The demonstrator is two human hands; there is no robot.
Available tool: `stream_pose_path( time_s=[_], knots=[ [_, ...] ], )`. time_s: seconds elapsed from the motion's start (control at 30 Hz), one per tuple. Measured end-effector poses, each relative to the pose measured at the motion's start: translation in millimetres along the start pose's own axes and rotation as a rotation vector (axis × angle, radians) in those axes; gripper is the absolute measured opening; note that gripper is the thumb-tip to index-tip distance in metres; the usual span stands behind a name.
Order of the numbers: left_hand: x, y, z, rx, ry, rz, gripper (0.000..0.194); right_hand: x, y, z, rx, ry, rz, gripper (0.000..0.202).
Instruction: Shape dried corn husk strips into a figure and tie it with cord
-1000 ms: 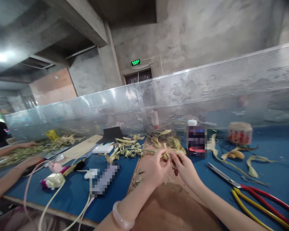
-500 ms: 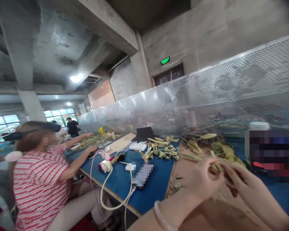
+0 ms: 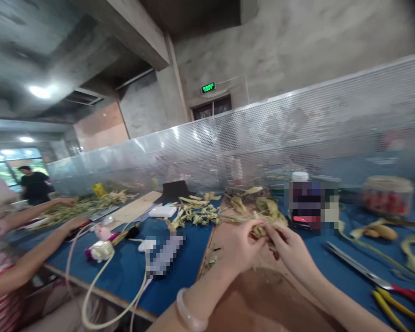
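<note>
Both hands meet over a brown board (image 3: 263, 295). My left hand (image 3: 240, 249), with a pale bangle (image 3: 190, 311) on its wrist, curls its fingers round a dried yellow-green leaf (image 3: 259, 231). My right hand (image 3: 292, 246) pinches the same leaf from the other side with thumb and fingers. Part of the leaf is hidden by the fingers. Just beyond the hands lie more dried leaves (image 3: 269, 208) in a loose heap.
Scissors (image 3: 363, 272) with red handles and a yellow-handled tool (image 3: 387, 304) lie at right. A tub (image 3: 387, 193) stands behind them. Left are a phone (image 3: 166, 256), cables (image 3: 90, 295) and dried plant pieces (image 3: 197, 214). A perforated metal screen (image 3: 249, 133) borders the table; a co-worker's arm (image 3: 38, 253) reaches in.
The view has swung right, bringing the scissors and tub into sight and leaving the co-worker mostly out of frame. Both hands still hold the leaf over the board.
</note>
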State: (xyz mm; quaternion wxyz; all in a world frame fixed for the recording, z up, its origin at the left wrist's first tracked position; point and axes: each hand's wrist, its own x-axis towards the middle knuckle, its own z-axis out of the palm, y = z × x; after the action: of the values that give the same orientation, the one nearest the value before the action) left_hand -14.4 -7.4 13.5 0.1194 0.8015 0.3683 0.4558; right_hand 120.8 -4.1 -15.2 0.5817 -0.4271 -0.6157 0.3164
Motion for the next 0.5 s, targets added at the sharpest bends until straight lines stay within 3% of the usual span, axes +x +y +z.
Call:
stream_pose_path(
  time_s=[0.2, 0.5],
  knots=[
    [3.8, 2.8, 0.5, 0.04, 0.02, -0.025, 0.024, 1.7, -8.1, -5.8, -0.139, 0.076, -0.145, 0.038],
    [7.7, -1.9, 1.4, 0.031, 0.045, 0.007, 0.018, 4.0, -9.1, -8.9, -0.153, 0.159, -0.164, 0.037]
  ],
)
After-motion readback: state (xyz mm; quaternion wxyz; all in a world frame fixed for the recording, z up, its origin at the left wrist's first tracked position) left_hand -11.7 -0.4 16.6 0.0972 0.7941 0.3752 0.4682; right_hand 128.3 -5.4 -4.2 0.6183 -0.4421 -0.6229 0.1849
